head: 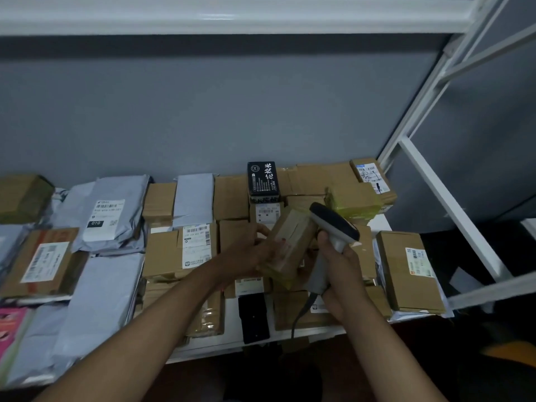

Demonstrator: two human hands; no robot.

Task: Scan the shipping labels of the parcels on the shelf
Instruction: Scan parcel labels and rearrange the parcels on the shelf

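While the left hand (255, 250) holds a small brown box (287, 245) up off the shelf (290, 340), the right hand (340, 268) grips the grey scanner (333, 227) by its handle, fingers wrapped round it. The box sits tilted near the middle of the view, touching the scanner's head, which is at about 3 o'clock from it. The left fingers curl round the box's left side. No white label shows on the side we can see, so I think the label faces away or down, and the box may need a turn. It looks light, because one hand lifts it with no trouble. Its card walls look stiff, and shiny tape runs over them, so it could slip a little. Holding it by two flat sides, away from the label, seems best. Many more parcels lie below. At 9 o'clock a soft grey bag (113, 216) shows a white label facing up; it would bend and sag if picked up at one end. At 4 o'clock a flat brown box (409, 271) also shows its label and could be scanned where it lies. At 12 o'clock a black box (263, 181) stands behind the rest.
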